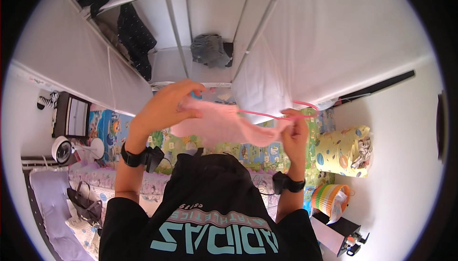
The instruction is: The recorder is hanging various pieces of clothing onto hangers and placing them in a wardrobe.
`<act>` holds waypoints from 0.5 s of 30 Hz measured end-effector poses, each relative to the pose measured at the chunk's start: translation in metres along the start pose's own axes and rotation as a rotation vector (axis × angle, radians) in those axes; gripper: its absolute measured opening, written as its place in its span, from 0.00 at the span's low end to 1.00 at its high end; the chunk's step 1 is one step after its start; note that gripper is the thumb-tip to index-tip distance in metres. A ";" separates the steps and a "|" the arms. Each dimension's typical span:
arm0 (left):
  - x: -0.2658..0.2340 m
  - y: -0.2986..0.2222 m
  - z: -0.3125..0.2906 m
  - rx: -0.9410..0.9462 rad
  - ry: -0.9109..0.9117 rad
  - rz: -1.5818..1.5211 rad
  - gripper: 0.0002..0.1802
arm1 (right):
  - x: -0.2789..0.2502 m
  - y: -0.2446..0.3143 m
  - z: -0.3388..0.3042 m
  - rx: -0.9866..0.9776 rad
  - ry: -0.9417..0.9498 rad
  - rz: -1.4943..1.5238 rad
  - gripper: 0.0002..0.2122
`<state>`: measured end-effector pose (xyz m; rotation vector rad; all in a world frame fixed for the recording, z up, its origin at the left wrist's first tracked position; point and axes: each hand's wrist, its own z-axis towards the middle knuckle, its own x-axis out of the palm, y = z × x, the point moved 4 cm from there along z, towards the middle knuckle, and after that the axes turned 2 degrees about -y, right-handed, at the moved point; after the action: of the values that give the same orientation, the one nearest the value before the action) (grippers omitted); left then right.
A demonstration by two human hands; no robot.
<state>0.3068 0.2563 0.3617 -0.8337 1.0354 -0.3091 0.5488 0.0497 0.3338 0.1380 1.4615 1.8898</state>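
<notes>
Pink garment (pixel 224 125) stretched btwn both hands above the playmat (pixel 257 153), left hand (pixel 167 106) pinched on one end, right hand (pixel 293 134) pinched on the strap end w/ cord taut – prob. best keep tension even so edges line up

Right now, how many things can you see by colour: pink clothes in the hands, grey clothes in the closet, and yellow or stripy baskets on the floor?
Pink garment, held by the left hand and the right hand: 1
Grey clothes pile on the closet shelf: 1
Yellow spotted basket: 1
Orange and green striped basket: 1
Total: 4
</notes>
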 end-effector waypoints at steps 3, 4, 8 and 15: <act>-0.016 0.021 -0.013 0.034 -0.021 0.122 0.13 | -0.019 -0.010 -0.006 0.016 -0.109 0.134 0.13; -0.011 0.028 -0.017 -0.004 0.074 0.112 0.11 | -0.021 -0.013 -0.008 0.019 -0.103 0.105 0.13; -0.019 0.041 -0.024 -0.036 -0.040 -0.004 0.10 | -0.031 -0.021 -0.022 0.099 -0.153 0.068 0.08; -0.068 0.031 -0.013 -0.079 -0.350 -0.136 0.08 | -0.023 -0.025 -0.046 0.178 0.008 -0.013 0.15</act>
<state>0.2568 0.3112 0.3783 -0.9918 0.6691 -0.2280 0.5546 0.0017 0.3037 0.2044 1.6317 1.7496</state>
